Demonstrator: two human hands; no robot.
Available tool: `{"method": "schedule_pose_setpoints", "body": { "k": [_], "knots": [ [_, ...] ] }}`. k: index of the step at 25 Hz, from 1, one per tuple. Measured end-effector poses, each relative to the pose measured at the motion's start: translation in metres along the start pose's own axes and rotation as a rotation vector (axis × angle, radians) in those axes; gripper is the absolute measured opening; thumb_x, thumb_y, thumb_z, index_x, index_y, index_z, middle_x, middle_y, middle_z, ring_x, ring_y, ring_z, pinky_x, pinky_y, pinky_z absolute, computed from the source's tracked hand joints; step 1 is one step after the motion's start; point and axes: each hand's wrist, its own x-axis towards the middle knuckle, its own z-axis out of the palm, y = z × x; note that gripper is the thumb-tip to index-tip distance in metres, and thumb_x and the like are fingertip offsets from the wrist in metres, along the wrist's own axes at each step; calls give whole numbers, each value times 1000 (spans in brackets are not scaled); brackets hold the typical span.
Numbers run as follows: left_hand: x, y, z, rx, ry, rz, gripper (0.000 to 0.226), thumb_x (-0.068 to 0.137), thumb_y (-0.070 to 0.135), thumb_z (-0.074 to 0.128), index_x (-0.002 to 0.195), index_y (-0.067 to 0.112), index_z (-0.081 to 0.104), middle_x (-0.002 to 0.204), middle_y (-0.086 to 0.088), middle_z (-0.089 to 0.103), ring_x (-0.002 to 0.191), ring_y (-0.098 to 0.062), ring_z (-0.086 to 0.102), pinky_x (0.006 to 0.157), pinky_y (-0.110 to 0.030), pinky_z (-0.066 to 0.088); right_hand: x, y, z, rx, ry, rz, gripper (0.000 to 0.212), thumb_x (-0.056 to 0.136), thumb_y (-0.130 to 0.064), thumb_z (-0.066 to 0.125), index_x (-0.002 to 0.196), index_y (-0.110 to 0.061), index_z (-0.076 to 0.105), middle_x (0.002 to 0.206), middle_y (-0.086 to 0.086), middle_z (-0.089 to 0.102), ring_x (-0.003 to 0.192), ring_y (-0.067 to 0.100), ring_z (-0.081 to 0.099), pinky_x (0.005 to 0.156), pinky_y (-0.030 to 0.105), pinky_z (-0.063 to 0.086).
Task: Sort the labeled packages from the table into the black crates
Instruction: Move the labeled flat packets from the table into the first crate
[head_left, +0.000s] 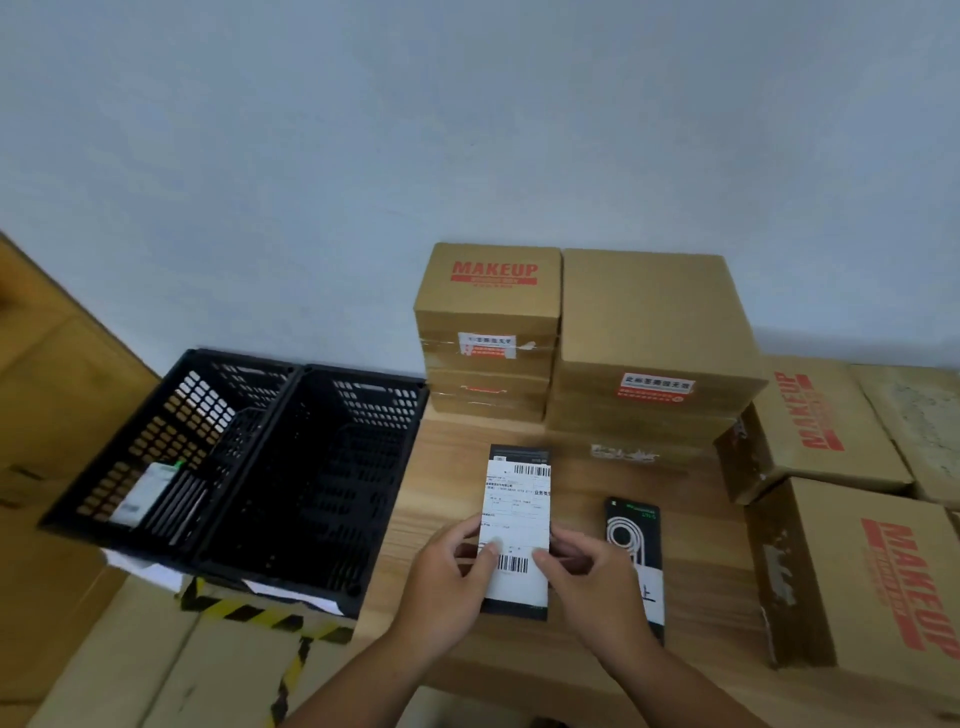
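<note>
A flat black package (517, 499) with a white barcode shipping label is held above the wooden table (701, 561). My left hand (449, 582) grips its left edge and my right hand (592, 577) grips its right edge, thumbs on the label. A second black package (631, 525) with a white ring print lies on the table just right of my right hand. Two black crates stand side by side left of the table: the left crate (156, 441) holds one labeled package (143, 491), the right crate (322, 467) looks empty.
Stacks of brown MAKEUP cardboard boxes (488, 327) stand at the back of the table and more boxes (852, 571) line its right side. Large cartons with yellow-black tape (249, 616) lie below the crates. A pale wall is behind.
</note>
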Motion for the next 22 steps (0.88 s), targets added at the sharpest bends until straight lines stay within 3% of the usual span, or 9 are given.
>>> {"method": "schedule_pose_setpoints", "body": {
  "k": [4, 9, 12, 17, 22],
  "knots": [
    [-10, -18, -42, -45, 47, -31, 29, 99, 29, 66, 128, 34, 67, 112, 19, 75, 96, 6, 70, 78, -19, 59, -7, -16, 46, -13, -43, -10, 34, 84, -11, 80, 101, -39, 75, 83, -32, 74, 81, -7, 72, 67, 12, 56],
    [-29, -51, -118, -89, 79, -61, 30, 101, 29, 63, 130, 34, 67, 108, 19, 77, 97, 4, 71, 82, -25, 62, -31, -34, 123, 4, -75, 48, 31, 84, -15, 81, 96, -42, 73, 88, -20, 78, 83, -1, 74, 72, 25, 62],
    [-43, -74, -174, -94, 118, -59, 28, 101, 32, 61, 128, 37, 67, 106, 20, 76, 95, 5, 70, 81, -29, 63, -48, -48, 182, 32, -104, 74, 28, 85, -14, 80, 106, -32, 78, 93, -15, 79, 86, 4, 75, 70, 24, 62],
    [-64, -113, -267, -127, 181, -57, 33, 103, 31, 58, 135, 30, 66, 121, 15, 71, 107, -2, 68, 89, -30, 61, -70, -74, 282, 51, -147, 125, 30, 85, -9, 81, 113, -18, 78, 99, -5, 80, 93, 16, 77, 84, 43, 63],
    [-72, -148, -334, -178, 259, -79, 34, 103, 30, 59, 137, 28, 64, 122, 12, 70, 106, -1, 69, 85, -27, 62, -79, -98, 355, 29, -231, 98, 32, 88, -8, 78, 119, -16, 75, 102, -5, 80, 94, 17, 77, 79, 41, 65]
  ]
}}
